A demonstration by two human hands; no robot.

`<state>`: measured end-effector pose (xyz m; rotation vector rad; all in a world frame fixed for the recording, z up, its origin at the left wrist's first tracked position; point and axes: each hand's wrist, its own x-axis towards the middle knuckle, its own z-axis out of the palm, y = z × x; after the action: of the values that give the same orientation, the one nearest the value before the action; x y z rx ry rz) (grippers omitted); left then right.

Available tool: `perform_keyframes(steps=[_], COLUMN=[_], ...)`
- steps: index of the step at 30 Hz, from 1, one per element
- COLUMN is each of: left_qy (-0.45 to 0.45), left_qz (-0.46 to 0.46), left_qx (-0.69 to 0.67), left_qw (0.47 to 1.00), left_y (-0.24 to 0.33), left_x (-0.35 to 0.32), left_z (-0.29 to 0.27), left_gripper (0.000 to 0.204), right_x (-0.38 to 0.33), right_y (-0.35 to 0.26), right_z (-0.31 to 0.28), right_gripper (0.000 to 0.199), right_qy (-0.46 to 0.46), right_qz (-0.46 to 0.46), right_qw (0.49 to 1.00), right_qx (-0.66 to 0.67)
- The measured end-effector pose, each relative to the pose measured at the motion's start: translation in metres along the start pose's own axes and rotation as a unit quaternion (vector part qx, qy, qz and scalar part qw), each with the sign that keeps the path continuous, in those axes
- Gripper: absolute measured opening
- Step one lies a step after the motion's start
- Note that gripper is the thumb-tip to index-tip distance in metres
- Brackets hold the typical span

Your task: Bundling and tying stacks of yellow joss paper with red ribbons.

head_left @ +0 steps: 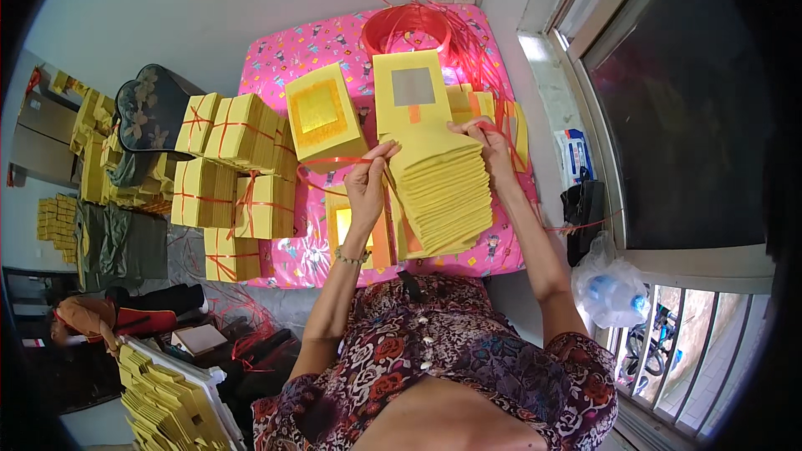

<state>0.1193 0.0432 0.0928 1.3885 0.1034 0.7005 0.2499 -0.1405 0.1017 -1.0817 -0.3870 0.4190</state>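
**Fanned stack of yellow paper held at both edges, red string in play**

At the centre of the frame a thick, fanned stack of yellow paper sheets (439,188) lies on the pink patterned table cover (284,54). The left hand (368,188) presses the stack's left edge with its fingers curled, pinching a thin red string (330,163) that runs off to the left. The right hand (493,146) grips the upper right corner, fingers closed over the sheets and a strand of string.

The stack is splayed, not squared — if either hand loosens, I judge the sheets could slide further apart or slip off the near edge of the table. The string looks fine and slack; it could snag on the loose gold-faced bundle (324,117) just above the left hand.

Counted: one stack in hand; about six tied bundles (238,179) bound with red string at centre left; one coil of red string (409,25) at top centre. A further heap of yellow sheets (167,401) sits at lower left — too jumbled to count.
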Motion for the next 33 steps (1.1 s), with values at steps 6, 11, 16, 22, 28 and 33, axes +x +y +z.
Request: perform_keyframes(steps=[6, 11, 16, 22, 28, 33], left_qy=[-0.059, -0.135, -0.147, -0.129, -0.158, -0.179], left_qz=[0.087, 0.22, 0.295, 0.264, 0.203, 0.215], left_qx=[0.122, 0.28, 0.425, 0.468, 0.462, 0.453], left_qw=[0.987, 0.924, 0.843, 0.833, 0.849, 0.846], left_y=[-0.001, 0.014, 0.009, 0.014, 0.031, 0.029], left_x=[0.002, -0.011, -0.042, -0.071, -0.062, -0.054], left_z=[-0.011, -0.003, 0.001, 0.017, 0.023, 0.023], left_gripper=[0.024, 0.033, 0.045, 0.045, 0.039, 0.035], right_x=[0.026, 0.056, 0.062, 0.043, 0.027, 0.014], right_y=[0.005, 0.011, -0.002, 0.007, 0.001, 0.016], right_z=[-0.018, -0.034, -0.009, -0.005, 0.003, 0.004], right_gripper=[0.016, 0.014, 0.014, 0.013, 0.012, 0.011], right_qy=[-0.128, -0.174, -0.241, -0.312, -0.254, -0.163], right_qz=[0.076, 0.181, 0.174, 0.124, 0.105, 0.052], right_qw=[0.988, 0.967, 0.947, 0.921, 0.923, 0.937], right_qx=[-0.029, -0.043, -0.124, -0.2, -0.268, -0.304])
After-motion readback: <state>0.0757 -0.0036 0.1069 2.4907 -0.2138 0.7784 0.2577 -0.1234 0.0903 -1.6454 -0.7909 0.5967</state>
